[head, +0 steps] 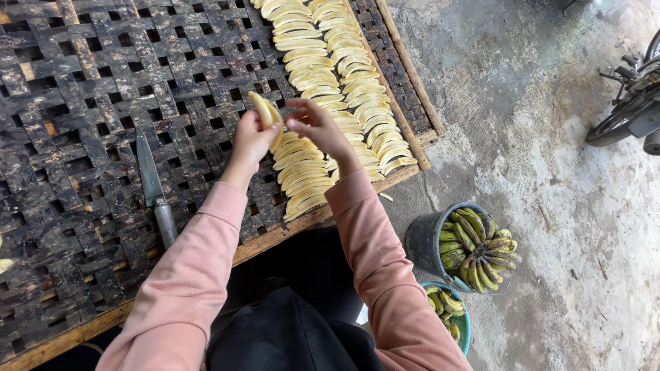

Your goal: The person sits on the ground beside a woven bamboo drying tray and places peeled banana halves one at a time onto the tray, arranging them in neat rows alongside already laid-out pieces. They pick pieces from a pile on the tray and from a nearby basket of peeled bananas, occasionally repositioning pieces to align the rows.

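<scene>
My left hand (251, 141) holds a peeled yellow banana slice (265, 110) upright above the dark woven bamboo tray (82, 103). My right hand (316, 127) hovers just to its right, fingertips pinched close to the slice's top; whether it touches it I cannot tell. Under both hands run rows of laid-out banana slices (330, 62), stretching from the tray's near edge toward the far end. Both arms wear pink sleeves.
A knife (152, 185) with a grey handle lies on the tray left of my left arm. On the concrete floor at right stand a black bucket (423, 240) heaped with green bananas and a teal bowl (462, 326) with more. A wheeled machine (629, 110) sits far right.
</scene>
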Tool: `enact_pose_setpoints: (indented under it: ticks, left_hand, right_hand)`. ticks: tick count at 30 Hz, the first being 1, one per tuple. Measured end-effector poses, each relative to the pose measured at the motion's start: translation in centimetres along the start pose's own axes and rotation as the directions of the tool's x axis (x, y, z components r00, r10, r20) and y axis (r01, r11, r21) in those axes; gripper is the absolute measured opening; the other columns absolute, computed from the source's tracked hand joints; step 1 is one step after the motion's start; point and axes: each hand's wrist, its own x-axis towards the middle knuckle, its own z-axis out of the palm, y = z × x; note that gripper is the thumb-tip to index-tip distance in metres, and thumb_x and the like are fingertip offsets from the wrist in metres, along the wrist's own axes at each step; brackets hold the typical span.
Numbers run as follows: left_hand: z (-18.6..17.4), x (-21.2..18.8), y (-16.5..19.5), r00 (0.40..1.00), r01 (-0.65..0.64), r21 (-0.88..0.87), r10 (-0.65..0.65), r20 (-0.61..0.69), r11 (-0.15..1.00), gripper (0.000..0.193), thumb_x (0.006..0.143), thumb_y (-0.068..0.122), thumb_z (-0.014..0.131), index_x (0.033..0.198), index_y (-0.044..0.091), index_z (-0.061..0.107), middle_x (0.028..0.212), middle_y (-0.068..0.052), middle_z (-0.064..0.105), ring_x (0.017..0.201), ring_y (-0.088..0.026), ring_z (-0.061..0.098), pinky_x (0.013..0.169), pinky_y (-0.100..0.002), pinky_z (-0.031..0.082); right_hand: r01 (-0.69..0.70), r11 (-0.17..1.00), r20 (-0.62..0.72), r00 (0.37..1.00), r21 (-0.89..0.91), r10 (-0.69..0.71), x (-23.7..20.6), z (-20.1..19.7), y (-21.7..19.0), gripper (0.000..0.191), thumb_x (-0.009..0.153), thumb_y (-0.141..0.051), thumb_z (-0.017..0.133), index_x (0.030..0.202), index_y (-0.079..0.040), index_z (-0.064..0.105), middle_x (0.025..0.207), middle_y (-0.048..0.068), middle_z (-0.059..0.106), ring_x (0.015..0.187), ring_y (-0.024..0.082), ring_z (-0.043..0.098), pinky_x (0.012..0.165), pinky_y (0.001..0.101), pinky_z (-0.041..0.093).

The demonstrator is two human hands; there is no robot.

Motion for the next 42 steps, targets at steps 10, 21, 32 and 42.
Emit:
enact_pose_setpoints:
  ticks: [10,21,32,42]
  left_hand:
    - [-1.8,1.4,1.0,0.996,0.013,-0.033,-0.016,-0.088,0.999,0.041,0.101,0.011,0.066,0.135,-0.004,0.048,0.119,-0.014,0.062,0.099,-0.017,0.066,0.081,-0.029,0.058]
    - [-3.8,4.6,3.2,0.993,-0.008,0.453,0.061,-0.102,0.891,0.031,0.105,0.008,0.054,0.135,0.002,0.057,0.122,-0.012,0.046,0.087,-0.013,0.065,0.075,-0.025,0.064]
    - [1.5,5.5,1.6,0.976,-0.218,0.375,0.203,0.08,0.901,0.021,0.095,0.003,0.067,0.116,0.005,0.071,0.1,-0.011,0.076,0.085,-0.018,0.075,0.075,-0.029,0.061]
    - [0.4,2.9,0.8,0.951,-0.229,0.744,0.306,0.034,0.628,0.005,0.095,0.012,0.075,0.092,0.01,0.078,0.095,-0.01,0.074,0.085,-0.028,0.072,0.077,-0.041,0.058]
  right_hand:
    - [-0.1,0.778,0.006,0.992,0.62,0.123,4.3,1.0,1.4,0.022,0.102,-0.014,0.056,0.121,-0.006,0.06,0.1,0.006,0.07,0.087,0.018,0.071,0.076,0.0326,0.058]
    - [0.023,0.867,0.005,1.0,-0.498,-0.024,4.8,2.0,2.5,0.013,0.088,-0.003,0.072,0.098,-0.007,0.079,0.097,0.006,0.075,0.087,0.015,0.071,0.079,0.0311,0.058]
    - [-0.11,0.86,-0.397,0.911,-0.498,-0.113,3.1,-1.7,1.8,0.033,0.091,-0.005,0.071,0.122,-0.016,0.072,0.107,0.01,0.07,0.088,0.022,0.07,0.081,0.0349,0.058]
    - [-0.053,0.675,-0.26,0.943,-0.736,-0.209,3.5,-0.2,3.3,0.023,0.077,-0.006,0.079,0.097,-0.018,0.082,0.108,0.01,0.07,0.107,0.031,0.064,0.092,0.0418,0.052]
